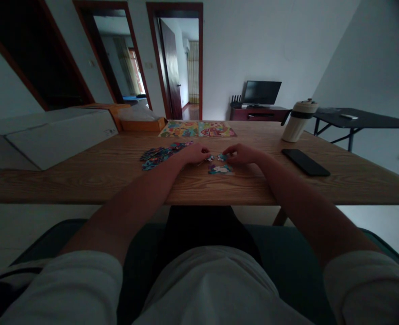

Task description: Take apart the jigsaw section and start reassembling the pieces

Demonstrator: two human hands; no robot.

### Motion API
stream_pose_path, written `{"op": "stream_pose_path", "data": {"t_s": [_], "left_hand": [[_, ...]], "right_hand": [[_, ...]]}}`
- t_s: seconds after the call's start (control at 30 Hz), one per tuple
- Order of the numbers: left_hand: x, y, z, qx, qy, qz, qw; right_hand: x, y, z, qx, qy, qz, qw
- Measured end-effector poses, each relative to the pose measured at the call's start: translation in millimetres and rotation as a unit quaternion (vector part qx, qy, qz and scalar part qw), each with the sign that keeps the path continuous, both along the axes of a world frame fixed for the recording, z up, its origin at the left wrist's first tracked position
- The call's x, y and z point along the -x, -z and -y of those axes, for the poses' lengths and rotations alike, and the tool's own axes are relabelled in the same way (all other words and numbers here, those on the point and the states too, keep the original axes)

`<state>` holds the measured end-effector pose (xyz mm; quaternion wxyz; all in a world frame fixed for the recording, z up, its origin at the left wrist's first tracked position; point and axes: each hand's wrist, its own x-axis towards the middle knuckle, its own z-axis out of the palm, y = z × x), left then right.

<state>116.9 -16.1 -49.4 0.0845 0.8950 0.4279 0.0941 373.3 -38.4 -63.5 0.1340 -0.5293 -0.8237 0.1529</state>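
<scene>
My left hand point(198, 154) is closed, its fingertips pinching a small jigsaw puzzle piece point(210, 158) just above the wooden table. Facing it, my right hand point(239, 154) grips another teal-and-white puzzle piece point(221, 157) between thumb and fingers. A narrow gap separates the two pieces. Closer to me lies a small joined patch of puzzle point(220, 169), teal and purple with a white shape on it. Left of my left hand, partly behind the forearm, spreads a pile of loose puzzle pieces point(158, 155).
Colourful printed sheets point(197, 129) lie at the table's far edge. A black phone point(305, 162) and a cream bottle point(300, 121) are on the right. A long white box point(60, 131) and an orange open box point(141, 124) stand on the left.
</scene>
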Motion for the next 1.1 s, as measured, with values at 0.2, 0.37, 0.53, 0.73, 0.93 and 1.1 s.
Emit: {"op": "stream_pose_path", "data": {"t_s": [0.2,0.37,0.53,0.73,0.93,1.1], "left_hand": [[1.9,-0.5,0.5,0.0,0.006,-0.032,0.999],[-0.6,1.7,8.1,-0.056,0.019,-0.083,0.995],[0.1,-0.3,9.9,-0.036,0.012,-0.103,0.994],[2.0,-5.2,9.7,-0.034,0.027,-0.134,0.99],[20.1,-15.6,4.8,0.024,-0.001,-0.141,0.99],[29.4,-19.7,3.4,0.034,-0.019,-0.147,0.988]], "right_hand": [[4.9,3.0,-0.9,-0.012,0.003,-0.033,0.999],[7.7,7.4,-2.5,-0.034,0.036,-0.048,0.998],[13.9,8.9,-1.6,-0.044,0.038,-0.074,0.996],[19.2,14.1,-2.7,-0.056,-0.047,-0.015,0.997],[18.4,16.6,-9.5,-0.07,-0.059,0.023,0.996],[22.0,11.6,-5.1,-0.073,-0.05,0.048,0.995]]}}
